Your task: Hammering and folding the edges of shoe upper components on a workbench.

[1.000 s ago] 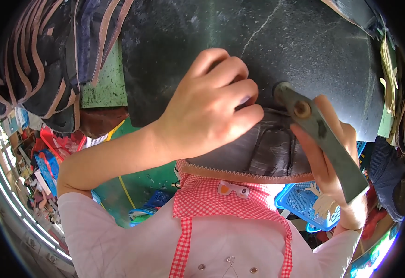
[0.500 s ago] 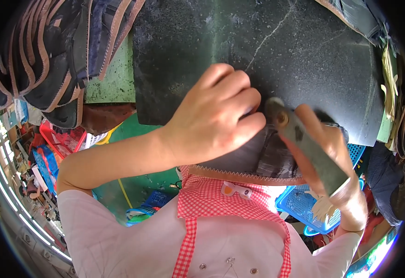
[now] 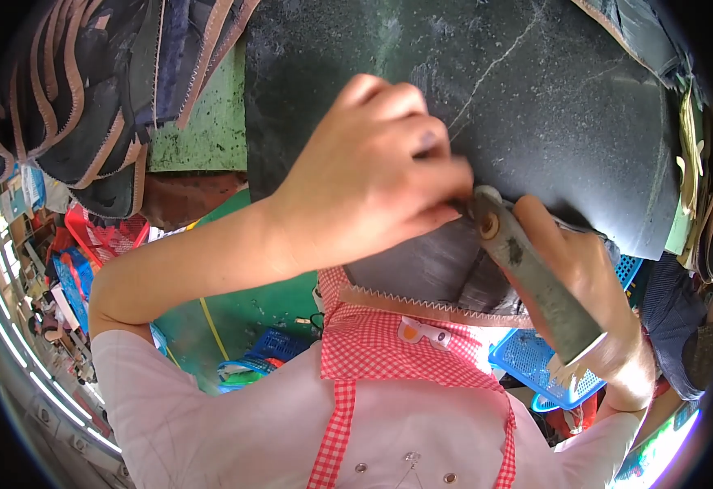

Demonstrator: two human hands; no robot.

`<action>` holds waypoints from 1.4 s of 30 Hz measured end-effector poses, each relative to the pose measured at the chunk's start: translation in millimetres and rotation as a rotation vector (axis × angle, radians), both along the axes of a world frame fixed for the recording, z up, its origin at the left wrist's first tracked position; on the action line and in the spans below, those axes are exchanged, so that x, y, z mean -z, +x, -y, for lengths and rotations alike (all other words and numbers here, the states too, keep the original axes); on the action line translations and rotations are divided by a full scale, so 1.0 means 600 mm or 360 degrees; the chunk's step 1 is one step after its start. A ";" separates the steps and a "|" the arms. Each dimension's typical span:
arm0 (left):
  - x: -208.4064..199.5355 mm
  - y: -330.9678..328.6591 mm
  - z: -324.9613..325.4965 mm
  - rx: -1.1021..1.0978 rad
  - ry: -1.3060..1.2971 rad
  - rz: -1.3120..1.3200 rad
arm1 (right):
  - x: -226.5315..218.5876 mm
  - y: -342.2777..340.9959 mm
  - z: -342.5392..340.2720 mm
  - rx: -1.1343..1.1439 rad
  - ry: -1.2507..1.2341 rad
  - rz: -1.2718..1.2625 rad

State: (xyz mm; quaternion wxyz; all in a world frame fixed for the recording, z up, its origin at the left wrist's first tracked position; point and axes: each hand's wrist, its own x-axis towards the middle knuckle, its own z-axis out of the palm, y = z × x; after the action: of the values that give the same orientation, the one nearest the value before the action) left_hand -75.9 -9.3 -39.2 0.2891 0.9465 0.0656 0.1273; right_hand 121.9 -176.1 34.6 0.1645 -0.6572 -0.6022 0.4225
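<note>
Head view. Looking down from my remote seat, I see a dark leather-like piece (image 3: 422,265) at the near edge of a dark board (image 3: 568,122), itself lying on a pale green bench (image 3: 202,138). The piece's zigzag-stitched brown border (image 3: 438,311) appears to overhang that edge, in front of a red checked apron (image 3: 381,350). The right grip (image 3: 585,273) is wrapped around a hammer (image 3: 540,285); the end of its handle (image 3: 489,225) shows in the head, and the rest is hidden. The hammer's rounded end (image 3: 488,194) lies toward the far side of the piece, just beside the left fingertips; whether it touches the material I cannot tell. The left grip (image 3: 365,175) is curled there, its fingers blurred and the tips concealed, so I cannot tell whether it pinches anything. Bordered pieces (image 3: 55,106) lie heaped at the bench's far left corner; a blue basket (image 3: 528,354) sits below its near edge, toward the right.

For good hammer work here, I judge that short, level blows suit best, with the rounded end landing flat so that it does not dent the surface. I would draw the left fingertips well clear of it, strike only where the board backs the piece, and spare the stitching.
</note>
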 end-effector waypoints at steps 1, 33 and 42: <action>0.001 -0.004 -0.003 0.0037 -0.0022 -0.0026 | -0.003 -0.001 -0.003 -0.0009 -0.0066 -0.0046; -0.002 -0.049 -0.041 0.0103 -0.0011 0.0079 | 0.009 -0.069 -0.019 0.0084 0.0215 -0.0030; -0.005 -0.079 -0.043 -0.0076 0.0136 0.0082 | 0.028 -0.085 0.001 0.0189 0.0061 -0.0106</action>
State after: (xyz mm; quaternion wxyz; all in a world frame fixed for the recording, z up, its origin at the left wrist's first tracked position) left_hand -123.0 16.4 -36.0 0.2468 0.9526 0.0751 0.1613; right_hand 70.8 -176.7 17.7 0.2218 -0.6740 -0.5643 0.4220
